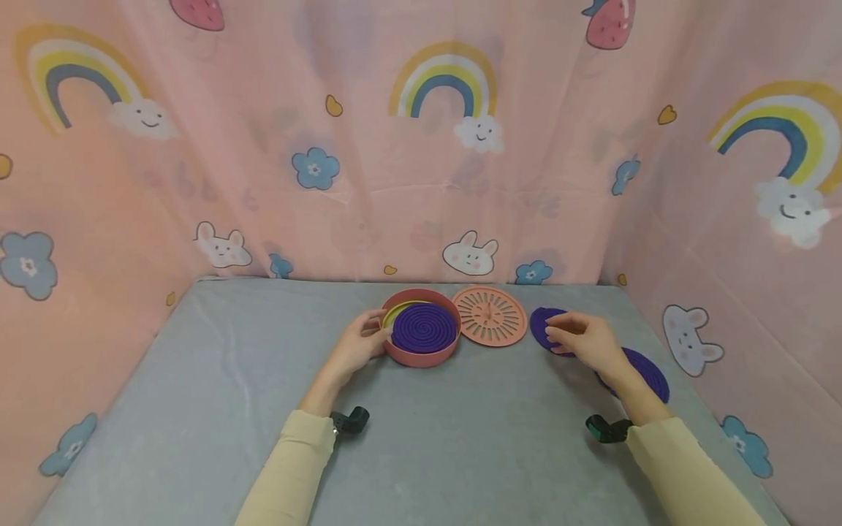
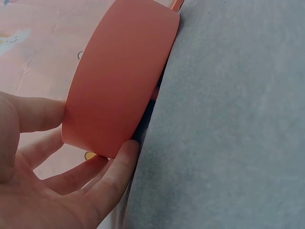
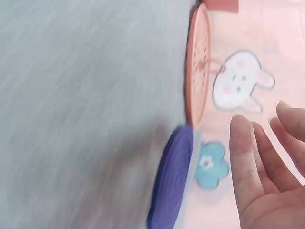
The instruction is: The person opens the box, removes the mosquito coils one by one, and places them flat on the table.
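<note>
My left hand (image 1: 357, 343) grips the left side of a round coral box (image 1: 421, 360), thumb at the rim and fingers along the outer wall. Inside the box a purple spiral-woven coaster (image 1: 426, 327) lies on top, slightly tilted, with a yellow piece (image 1: 393, 313) showing beneath it at the left. My right hand (image 1: 585, 337) hovers over another purple coaster (image 1: 541, 321), fingers loosely bent; the right wrist view shows nothing between them. Part of a further purple coaster (image 1: 647, 374) is hidden behind the right wrist.
A slotted coral lid (image 1: 490, 316) with a small raised piece in its middle lies between the box and the coasters. Grey cloth (image 1: 460, 453) covers the table. A pink patterned curtain (image 1: 368, 219) stands along the back and sides.
</note>
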The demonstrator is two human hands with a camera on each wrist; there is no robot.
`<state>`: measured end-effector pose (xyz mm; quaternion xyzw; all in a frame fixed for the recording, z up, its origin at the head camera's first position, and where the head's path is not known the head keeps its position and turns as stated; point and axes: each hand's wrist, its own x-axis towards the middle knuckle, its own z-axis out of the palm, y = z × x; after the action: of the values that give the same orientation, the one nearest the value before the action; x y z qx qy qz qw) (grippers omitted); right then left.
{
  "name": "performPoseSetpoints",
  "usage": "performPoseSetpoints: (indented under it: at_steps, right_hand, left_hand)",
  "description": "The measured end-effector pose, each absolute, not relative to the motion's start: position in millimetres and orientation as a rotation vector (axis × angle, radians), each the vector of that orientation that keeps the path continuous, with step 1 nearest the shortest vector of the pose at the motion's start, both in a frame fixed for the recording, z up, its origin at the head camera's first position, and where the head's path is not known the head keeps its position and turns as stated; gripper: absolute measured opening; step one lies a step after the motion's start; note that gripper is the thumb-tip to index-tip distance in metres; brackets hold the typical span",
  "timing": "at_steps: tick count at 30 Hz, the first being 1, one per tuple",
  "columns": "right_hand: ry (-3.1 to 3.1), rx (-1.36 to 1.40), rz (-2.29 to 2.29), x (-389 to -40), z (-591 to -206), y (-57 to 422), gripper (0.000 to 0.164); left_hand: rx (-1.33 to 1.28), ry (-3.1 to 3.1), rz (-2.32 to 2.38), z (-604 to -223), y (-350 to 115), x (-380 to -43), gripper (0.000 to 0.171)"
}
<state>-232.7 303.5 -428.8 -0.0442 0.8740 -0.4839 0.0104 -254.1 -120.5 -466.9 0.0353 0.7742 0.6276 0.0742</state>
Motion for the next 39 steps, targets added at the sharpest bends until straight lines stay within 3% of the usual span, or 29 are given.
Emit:
performPoseSetpoints:
  at_steps: [24, 39]
  right_hand:
    - [2.601, -0.414, -1.582, -276.2, -408.5, 190.1, 0.032]
    - [2.723, -0.479, -1.328, -300.0, -402.9, 138.4, 0.035]
  left_hand:
    - [0.098, 2.335, 1.886, -471.1, -122.4, -259.5, 0.049]
    - [0.103, 2.332, 1.896, -475.1, -123.6, -261.9, 0.049]
